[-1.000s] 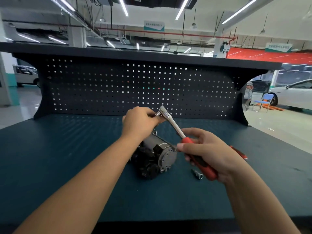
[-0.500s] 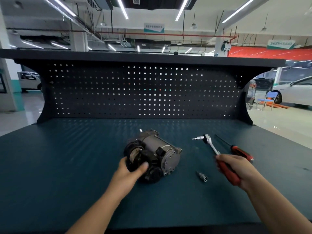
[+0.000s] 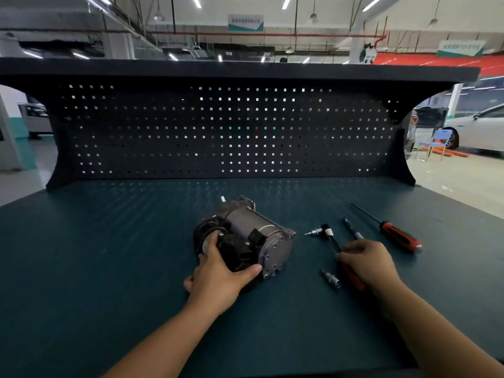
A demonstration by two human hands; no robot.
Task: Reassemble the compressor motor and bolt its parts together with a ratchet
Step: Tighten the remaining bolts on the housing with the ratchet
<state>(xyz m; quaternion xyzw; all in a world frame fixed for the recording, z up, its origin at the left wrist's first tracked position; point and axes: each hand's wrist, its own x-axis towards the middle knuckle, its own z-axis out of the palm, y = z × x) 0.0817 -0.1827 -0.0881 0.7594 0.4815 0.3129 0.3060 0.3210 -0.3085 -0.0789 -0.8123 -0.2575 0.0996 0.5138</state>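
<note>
The grey-and-black metal compressor motor [image 3: 245, 236] lay mid-frame on the teal bench [image 3: 109, 255], the left hand [image 3: 218, 279] gripping its dark near end. Right of it, the right hand [image 3: 365, 263] curled round the red-handled steel ratchet [image 3: 331, 238]. The hanging signs [image 3: 245, 22] were too blurred to read.

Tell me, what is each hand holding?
The left hand grips the motor by its black near end. The right hand holds the ratchet by its red handle.
</note>
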